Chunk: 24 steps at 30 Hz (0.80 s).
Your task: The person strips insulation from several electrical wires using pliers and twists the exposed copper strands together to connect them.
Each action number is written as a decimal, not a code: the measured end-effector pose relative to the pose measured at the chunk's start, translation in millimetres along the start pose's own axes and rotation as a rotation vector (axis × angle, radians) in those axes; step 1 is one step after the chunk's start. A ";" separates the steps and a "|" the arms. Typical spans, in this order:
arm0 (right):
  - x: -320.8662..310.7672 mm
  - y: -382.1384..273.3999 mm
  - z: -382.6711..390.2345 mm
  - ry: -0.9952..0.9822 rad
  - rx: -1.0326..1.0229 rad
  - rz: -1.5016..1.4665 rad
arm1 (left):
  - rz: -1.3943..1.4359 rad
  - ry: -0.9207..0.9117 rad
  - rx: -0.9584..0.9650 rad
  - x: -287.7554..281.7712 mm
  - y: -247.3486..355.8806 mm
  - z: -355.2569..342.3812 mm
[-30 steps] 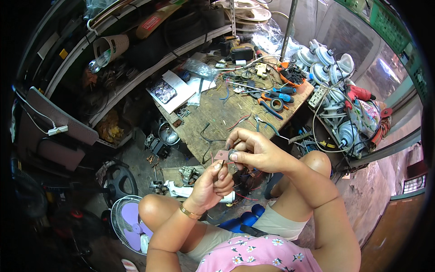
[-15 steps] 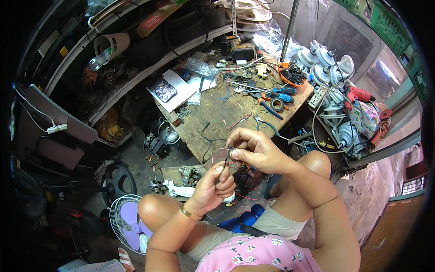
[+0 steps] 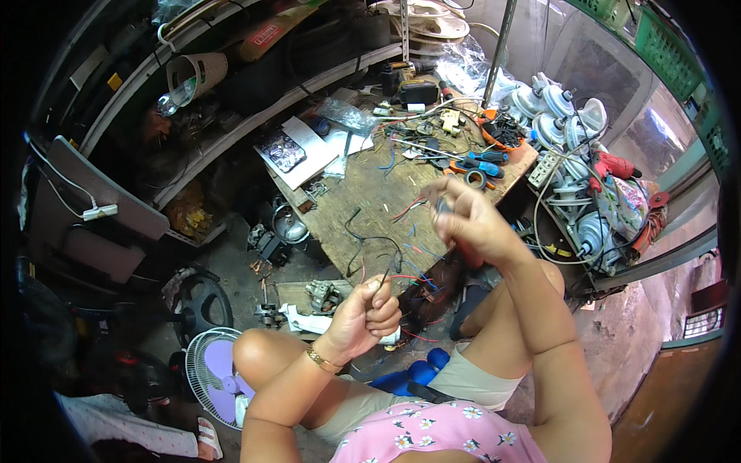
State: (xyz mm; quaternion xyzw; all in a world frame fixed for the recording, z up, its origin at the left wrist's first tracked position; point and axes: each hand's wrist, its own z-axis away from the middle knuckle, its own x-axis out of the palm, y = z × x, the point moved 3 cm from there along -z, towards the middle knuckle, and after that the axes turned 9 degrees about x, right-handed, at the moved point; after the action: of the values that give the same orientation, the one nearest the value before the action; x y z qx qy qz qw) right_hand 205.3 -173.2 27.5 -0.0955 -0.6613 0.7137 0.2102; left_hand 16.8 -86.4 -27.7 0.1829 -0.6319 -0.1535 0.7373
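My left hand (image 3: pixel 363 316) is closed on a thin dark wire (image 3: pixel 384 272), which stands up from between thumb and fingers above the near edge of the wooden table (image 3: pixel 355 185). My right hand (image 3: pixel 463 220) is raised over the table's right part, blurred, with curled fingers around something dark that I cannot make out. Red and blue wires (image 3: pixel 417 248) lie below and between my hands, and a loose black wire (image 3: pixel 355 235) lies on the tabletop.
Screwdrivers (image 3: pixel 482 168), tape and parts crowd the table's back. White plastic parts (image 3: pixel 552 123) and a red drill (image 3: pixel 610 166) are piled right. Shelving (image 3: pixel 193 170) stands left. A purple fan (image 3: pixel 220 370) is by my left knee, near another person's sandalled foot (image 3: pixel 207 438).
My right hand has pulled away from my left, up and to the right. The flat pinkish piece no longer shows between them. The other person's leg has come in at the lower left.
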 end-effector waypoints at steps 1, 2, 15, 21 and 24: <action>8.6 -2.4 5.3 -0.045 0.092 0.024 | -0.033 -0.025 0.025 0.3 0.9 -1.1; 15.2 -3.0 6.0 -0.093 0.141 0.100 | -0.065 -0.050 0.050 0.8 2.3 -1.8; 26.8 6.9 2.6 -0.038 -0.027 0.335 | -0.555 0.126 0.305 11.1 7.0 -9.6; 35.3 18.4 3.1 -0.117 0.220 0.084 | -0.833 0.197 0.583 0.3 14.9 -11.5; 36.2 23.0 -1.0 -0.111 0.139 0.130 | -0.770 0.256 0.497 1.9 12.8 -10.6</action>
State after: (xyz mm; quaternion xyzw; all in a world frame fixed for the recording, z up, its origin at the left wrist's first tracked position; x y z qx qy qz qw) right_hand 169.4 -157.7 9.8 -0.0838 -0.6131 0.7743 0.1326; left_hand 27.5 -75.1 -21.5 0.5920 -0.4399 -0.2362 0.6327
